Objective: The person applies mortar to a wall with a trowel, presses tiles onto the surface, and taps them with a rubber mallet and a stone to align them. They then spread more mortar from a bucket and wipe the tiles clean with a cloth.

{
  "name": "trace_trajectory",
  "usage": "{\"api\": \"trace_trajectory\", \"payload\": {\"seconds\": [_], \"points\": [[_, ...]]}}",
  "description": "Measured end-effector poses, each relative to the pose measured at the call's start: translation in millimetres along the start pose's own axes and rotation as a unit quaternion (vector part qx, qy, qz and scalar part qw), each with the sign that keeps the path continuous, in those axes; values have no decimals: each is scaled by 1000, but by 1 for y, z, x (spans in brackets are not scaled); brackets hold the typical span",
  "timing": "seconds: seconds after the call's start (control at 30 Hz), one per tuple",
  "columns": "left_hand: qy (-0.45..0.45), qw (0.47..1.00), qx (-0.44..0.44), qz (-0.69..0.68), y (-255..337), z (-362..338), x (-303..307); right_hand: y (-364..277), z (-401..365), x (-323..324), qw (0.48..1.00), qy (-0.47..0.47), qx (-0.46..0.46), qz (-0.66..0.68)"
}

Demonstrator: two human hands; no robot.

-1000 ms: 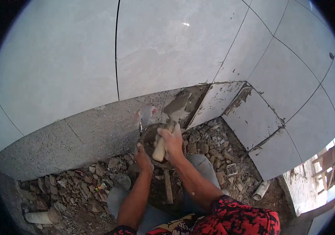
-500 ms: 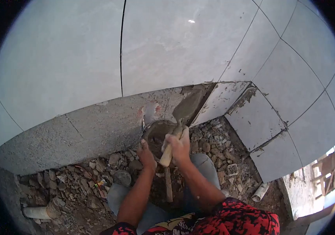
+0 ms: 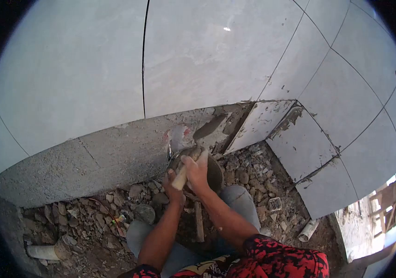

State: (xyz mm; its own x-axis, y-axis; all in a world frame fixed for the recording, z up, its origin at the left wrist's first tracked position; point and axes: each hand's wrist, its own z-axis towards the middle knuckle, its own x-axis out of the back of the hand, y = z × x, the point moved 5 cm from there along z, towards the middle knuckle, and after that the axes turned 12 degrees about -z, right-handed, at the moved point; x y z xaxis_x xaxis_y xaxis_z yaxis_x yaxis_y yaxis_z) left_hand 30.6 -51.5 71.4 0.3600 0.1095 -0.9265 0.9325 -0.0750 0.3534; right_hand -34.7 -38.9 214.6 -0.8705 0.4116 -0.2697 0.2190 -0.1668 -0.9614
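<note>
My right hand (image 3: 196, 172) is closed round the pale wooden handle of a trowel (image 3: 179, 180). The trowel's grey, mortar-coated blade (image 3: 209, 129) points up and overlaps the bare lower strip of wall (image 3: 119, 148). Below it, between my knees and the wall, stands a dark bucket (image 3: 215, 174), its inside largely hidden by my hands. My left hand (image 3: 174, 187) grips the bucket's left rim, close to the butt of the trowel handle. To the right of the blade, a narrow mortar-smeared tile (image 3: 260, 123) meets the corner.
Large pale tiles (image 3: 77, 69) cover the wall above. Broken rubble (image 3: 91, 222) spreads over the floor. A wooden stick (image 3: 200, 222) lies below the bucket. White pipe ends (image 3: 43, 252) stick out at left and right (image 3: 308, 230). A small white square piece (image 3: 275, 204) lies on the right.
My right hand and the trowel have moved left across the bucket, and the blade has shifted left along the wall. My left hand stays at the bucket's rim.
</note>
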Motion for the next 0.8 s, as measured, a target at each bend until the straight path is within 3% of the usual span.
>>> {"api": "trace_trajectory", "payload": {"seconds": [0.1, 0.17, 0.23, 0.3, 0.43, 0.47, 0.53, 0.63, 0.67, 0.73, 0.8], "points": [[-29, 991, -71, 110, -4, 8, -5, -16, -12, -21, 996, -52, -2, -77], [-54, 964, -136, 222, -5, 11, -6, -24, -19, -23, 993, -19, 49, -103], [-65, 944, -168, 276, 2, 9, -12, -25, -19, -27, 996, -17, -63, 55], [-42, 988, -97, 111, 14, 1, -23, -41, -9, -40, 996, -18, -56, 73], [34, 989, -92, 114, 6, 11, -2, -68, -13, -58, 997, -43, -17, 57], [80, 981, -56, 165, 2, 14, 6, -63, -19, -52, 997, -42, -16, 56], [167, 948, 18, 269, -4, 18, 23, -49, -44, -35, 991, -67, 25, -109], [292, 853, 128, 413, -7, 14, 46, -47, -56, -8, 998, -41, -22, -41], [150, 940, 37, 303, 6, 5, 12, -39, -44, 8, 998, -39, -25, -43], [163, 945, 21, 284, 2, 3, 12, -17, 1, 56, 996, 52, -14, -73], [169, 950, -5, 264, 0, 11, 13, -27, 23, 78, 993, 77, -26, -87]]}}
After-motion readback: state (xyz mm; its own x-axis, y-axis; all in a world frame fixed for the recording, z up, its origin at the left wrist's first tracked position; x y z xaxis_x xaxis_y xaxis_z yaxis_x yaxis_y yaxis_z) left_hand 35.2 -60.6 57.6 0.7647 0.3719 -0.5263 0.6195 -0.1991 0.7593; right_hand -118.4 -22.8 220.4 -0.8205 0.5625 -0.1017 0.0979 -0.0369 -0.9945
